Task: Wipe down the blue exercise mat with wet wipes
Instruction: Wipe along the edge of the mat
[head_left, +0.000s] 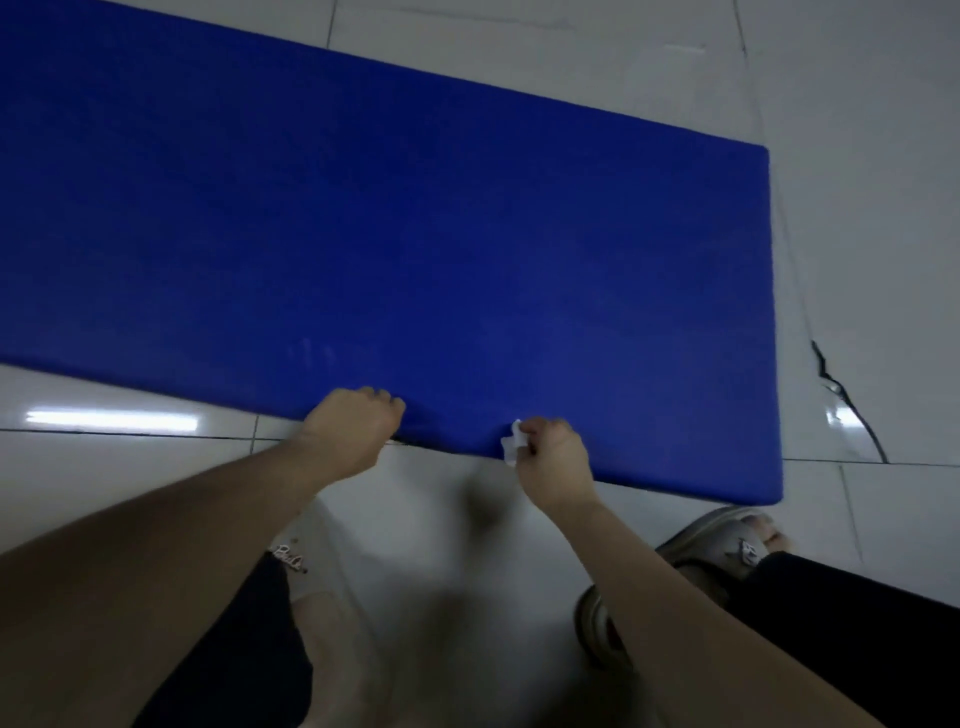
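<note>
Down on the shiny white floor (571, 62) we see the blue mat (415, 234) lying flat. It fills most of the view, and its long way runs from 9 o'clock over to 3 o'clock, tipped a bit down at the right end. A light shines on the floor at 8 o'clock.

Going left to right, we come first to our left hand (350, 431). It sits on the near edge of the mat, close to 6 o'clock. Its grip is curled shut on that edge, so it looks like it pins or lifts the mat a little. We cannot tell which.

Just to the right is our right hand (553, 460), also at the near edge. Its grip is pinched shut on a small white wet wipe (511, 444), all bunched up. The wipe touches the mat edge.

Farther right, at 4 o'clock, a foot in a gray sandal (727, 540) stands just beside the mat corner. A dark crack (847, 400) runs in the floor at 3 o'clock.

Almost all of the mat lies up and away from the wipe, toward 12 o'clock, and far off to 9 o'clock. We think the right hand is the one to push the wipe out over the blue top, since it holds the wipe.
</note>
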